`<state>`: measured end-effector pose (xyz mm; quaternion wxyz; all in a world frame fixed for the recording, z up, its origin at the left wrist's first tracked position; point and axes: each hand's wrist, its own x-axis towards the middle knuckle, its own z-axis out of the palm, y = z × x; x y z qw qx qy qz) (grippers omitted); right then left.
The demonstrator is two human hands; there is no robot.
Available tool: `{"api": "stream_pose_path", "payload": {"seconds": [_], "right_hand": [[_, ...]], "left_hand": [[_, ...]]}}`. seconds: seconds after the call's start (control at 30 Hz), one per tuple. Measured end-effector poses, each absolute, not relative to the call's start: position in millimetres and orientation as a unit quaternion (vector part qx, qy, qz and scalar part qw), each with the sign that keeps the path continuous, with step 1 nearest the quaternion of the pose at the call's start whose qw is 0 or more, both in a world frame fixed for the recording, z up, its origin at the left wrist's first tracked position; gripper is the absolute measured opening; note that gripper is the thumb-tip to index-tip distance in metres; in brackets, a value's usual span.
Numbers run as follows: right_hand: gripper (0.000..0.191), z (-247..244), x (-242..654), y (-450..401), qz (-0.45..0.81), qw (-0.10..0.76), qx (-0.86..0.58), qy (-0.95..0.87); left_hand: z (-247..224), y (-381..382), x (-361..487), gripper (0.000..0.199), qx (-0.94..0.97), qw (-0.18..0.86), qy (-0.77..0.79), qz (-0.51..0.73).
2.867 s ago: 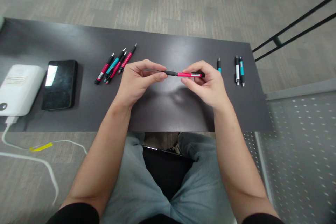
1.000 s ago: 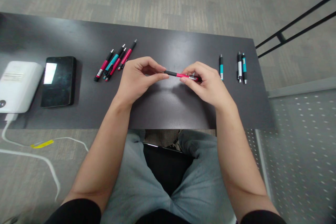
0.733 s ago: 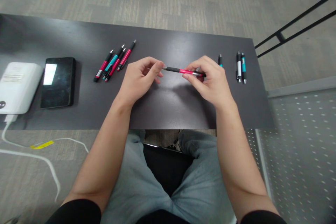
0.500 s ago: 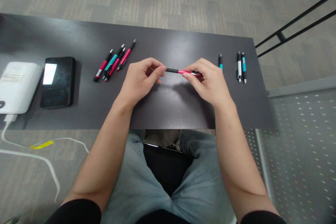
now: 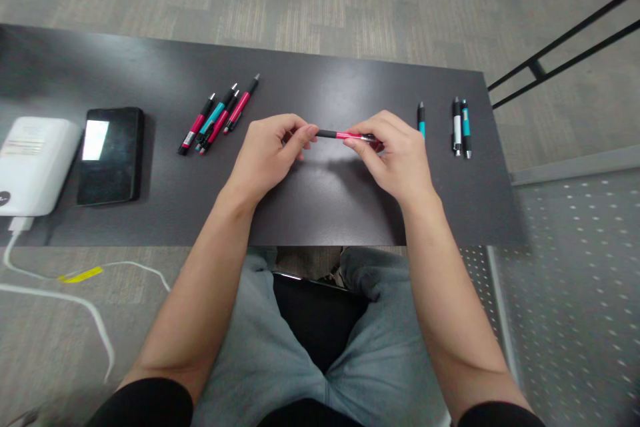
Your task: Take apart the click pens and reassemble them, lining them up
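A red pen point(image 5: 345, 135) with a black grip is held level above the table between my two hands. My left hand point(image 5: 273, 153) pinches its tip end between thumb and fingers, hiding the tip. Around the red barrel, near the clip, the thumb and fingers of my right hand point(image 5: 393, 153) are closed. Left of my hands lies a loose group of pens: a red pen point(image 5: 197, 125), a teal pen point(image 5: 219, 112) and more red ones. Just beyond my right hand is a teal pen point(image 5: 421, 121), its lower part hidden. Farther right, a white pen point(image 5: 457, 125) and another teal pen point(image 5: 467, 128) lie side by side.
The dark table point(image 5: 320, 213) carries a black phone-like device point(image 5: 110, 167) and a white power bank point(image 5: 37, 167) at the left. A white cable point(image 5: 30, 273) hangs off the front edge. Black metal bars point(image 5: 565, 60) and a perforated panel point(image 5: 575, 267) stand right of the table.
My right hand has shifted slightly left, and the red pen has moved a little with it. Both hands keep their hold; the other pens lie as before.
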<state>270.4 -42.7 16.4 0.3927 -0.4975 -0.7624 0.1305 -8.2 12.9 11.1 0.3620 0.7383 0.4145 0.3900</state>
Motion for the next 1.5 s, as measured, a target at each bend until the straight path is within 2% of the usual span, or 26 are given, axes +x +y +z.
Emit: {"api": "stream_pose_path", "payload": {"seconds": [0.13, 0.23, 0.33, 0.47, 0.67, 0.77, 0.9, 1.03, 1.17, 1.27, 1.37, 1.5], "right_hand": [[0.046, 15, 271, -42, 0.126, 0.343, -0.528, -0.766], [0.044, 16, 274, -41, 0.15, 0.345, -0.512, -0.772], [0.042, 18, 277, -40, 0.179, 0.352, -0.498, -0.772], [0.044, 20, 278, -39, 0.207, 0.346, -0.507, -0.762], [0.032, 28, 276, -43, 0.225, 0.394, -0.502, -0.736], [0.045, 28, 276, -42, 0.244, 0.454, -0.544, -0.662], [0.07, 19, 270, -33, 0.303, 0.571, -0.535, -0.544], [0.07, 16, 250, -27, 0.371, 0.623, -0.499, -0.475], [0.06, 17, 240, -26, 0.467, 0.694, -0.404, -0.369], [0.07, 13, 243, -26, 0.5, 0.755, -0.31, -0.289], [0.084, 8, 250, -25, 0.526, 0.788, -0.238, -0.215], [0.084, 3, 258, -26, 0.522, 0.785, -0.253, -0.218]], "left_hand": [[9, 14, -11, 0.057, 0.773, 0.296, 0.409, 0.385], [8, 14, -12, 0.035, 0.798, 0.249, 0.38, 0.396], [9, 13, -13, 0.026, 0.815, 0.213, 0.366, 0.396], [9, 11, -13, 0.026, 0.827, 0.183, 0.363, 0.387], [8, 14, -13, 0.028, 0.822, 0.18, 0.338, 0.421], [8, 15, -11, 0.029, 0.81, 0.222, 0.359, 0.407], [6, 8, 3, 0.018, 0.781, 0.296, 0.343, 0.429], [3, -1, 18, 0.018, 0.78, 0.327, 0.319, 0.429], [1, 2, 12, 0.033, 0.761, 0.325, 0.353, 0.436], [1, 11, 0, 0.046, 0.729, 0.323, 0.414, 0.438], [1, 16, -7, 0.047, 0.714, 0.317, 0.456, 0.426], [-1, 17, -6, 0.046, 0.718, 0.314, 0.462, 0.415]]}}
